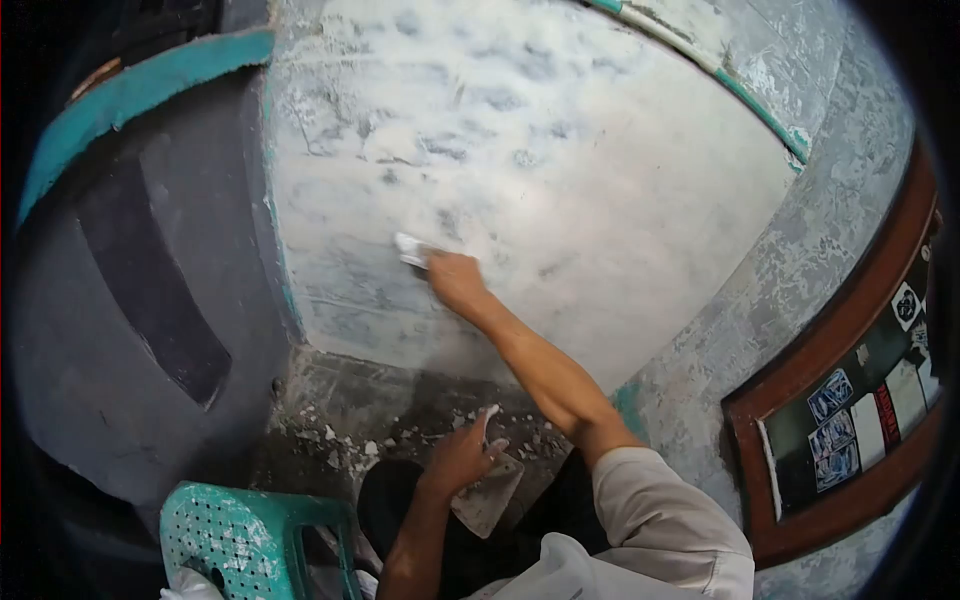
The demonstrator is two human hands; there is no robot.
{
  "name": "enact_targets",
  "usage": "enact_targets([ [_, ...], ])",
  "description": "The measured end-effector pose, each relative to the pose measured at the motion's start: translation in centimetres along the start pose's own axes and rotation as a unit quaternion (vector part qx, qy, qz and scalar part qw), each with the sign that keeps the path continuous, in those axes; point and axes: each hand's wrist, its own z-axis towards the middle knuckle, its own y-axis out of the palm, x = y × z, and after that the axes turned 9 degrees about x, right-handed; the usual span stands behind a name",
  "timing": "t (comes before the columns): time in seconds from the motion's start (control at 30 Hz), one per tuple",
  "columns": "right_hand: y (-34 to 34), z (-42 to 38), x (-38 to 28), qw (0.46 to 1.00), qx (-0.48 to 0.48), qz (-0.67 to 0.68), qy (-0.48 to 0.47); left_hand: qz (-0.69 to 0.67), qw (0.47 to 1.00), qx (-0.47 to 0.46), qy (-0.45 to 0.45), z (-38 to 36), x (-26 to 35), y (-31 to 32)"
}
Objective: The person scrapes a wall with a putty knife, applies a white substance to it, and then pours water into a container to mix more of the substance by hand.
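My right hand [458,282] reaches out to the white-coated wall [600,220], its fingers closed on a putty knife [410,249]. The blade is white with putty and lies against the wall, slightly blurred. Lower down, in front of my lap, my left hand [465,458] is closed around a flat, grey, putty-smeared plate [490,500]. A whitish tip sticks up beside its fingers; I cannot make out whether it belongs to the plate. Grey patches and streaks show through the white coat, mostly at the upper left.
A green plastic stool [235,525], spattered white, stands at the lower left. Broken plaster chips [350,445] litter the floor along the wall's foot. A brown wooden frame [745,480] with stickers inside is at the right. A dark grey surface [190,230] borders the wall at left.
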Motion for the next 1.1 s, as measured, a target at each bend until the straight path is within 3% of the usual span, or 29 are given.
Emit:
enact_targets([
  [0.03,-1.0,-0.7,2.4,0.999,-0.004,0.032,0.020,0.008,1.000,0.012,0.004,0.0,0.0,-0.6],
  [0.1,-8.6,-1.2,5.4,0.961,0.273,-0.022,-0.045,-0.025,0.999,0.005,-0.021,-0.5,0.4,-0.9],
  [0.13,-11.6,-0.4,9.1,0.949,0.312,-0.034,0.029,-0.021,1.000,0.022,-0.002,-0.1,-0.9,0.3],
  [0.17,-16.8,0.5,11.2,0.929,0.315,-0.161,0.113,-0.023,1.000,0.019,0.001,0.3,-0.5,0.2],
  [0.2,-20.8,1.3,13.6,0.869,0.403,-0.255,0.130,-0.014,1.000,0.010,-0.003,0.3,0.1,-0.1],
  [0.23,-24.3,1.9,16.8,0.819,0.514,-0.248,0.060,-0.004,1.000,0.003,-0.006,0.3,0.4,-0.4],
  [0.27,-27.0,3.0,18.9,0.795,0.551,-0.224,0.116,-0.002,1.000,0.004,-0.004,0.3,0.6,-0.5],
  [0.3,-30.1,4.3,17.5,0.808,0.473,-0.246,0.251,-0.004,1.000,-0.008,-0.006,0.4,0.8,-0.4],
  [0.43,-29.0,9.9,15.7,0.830,0.480,-0.184,0.214,-0.001,1.000,-0.001,-0.007,0.2,0.7,-0.4],
  [0.5,-26.3,12.7,12.6,0.846,0.497,-0.153,0.118,-0.001,1.000,-0.012,-0.014,0.5,1.4,-1.0],
  [0.57,-23.7,14.4,8.1,0.884,0.426,-0.154,0.113,-0.008,0.999,-0.026,-0.019,0.4,1.0,-0.3],
  [0.63,-19.6,15.6,5.9,0.885,0.433,-0.172,0.018,0.006,1.000,-0.001,0.004,0.5,-0.3,1.0],
  [0.77,-9.0,12.0,1.8,0.905,0.364,-0.181,-0.126,-0.017,1.000,-0.012,-0.021,-0.2,0.3,-0.7],
  [0.83,-2.4,7.1,0.6,0.934,0.247,-0.186,-0.177,-0.018,0.999,-0.008,-0.026,-0.3,0.6,-1.2],
  [0.87,0.5,4.0,0.3,0.912,0.269,-0.191,-0.245,-0.018,0.999,-0.003,-0.026,-0.6,0.5,-1.0],
  [0.9,3.3,1.7,0.0,0.949,0.150,-0.157,-0.229,-0.028,0.999,0.002,-0.016,-0.8,0.3,-0.7],
  [0.93,3.0,0.3,-0.5,0.972,-0.011,-0.113,-0.207,-0.037,0.999,0.011,-0.003,-0.8,0.1,-0.8],
  [1.03,-2.9,2.6,-1.5,0.968,0.013,-0.139,-0.208,-0.016,1.000,-0.002,-0.009,-0.9,0.4,-1.5],
  [1.1,-9.2,8.1,-3.0,0.943,0.112,-0.134,-0.283,-0.031,0.999,0.012,0.000,-1.0,0.5,-1.1],
])
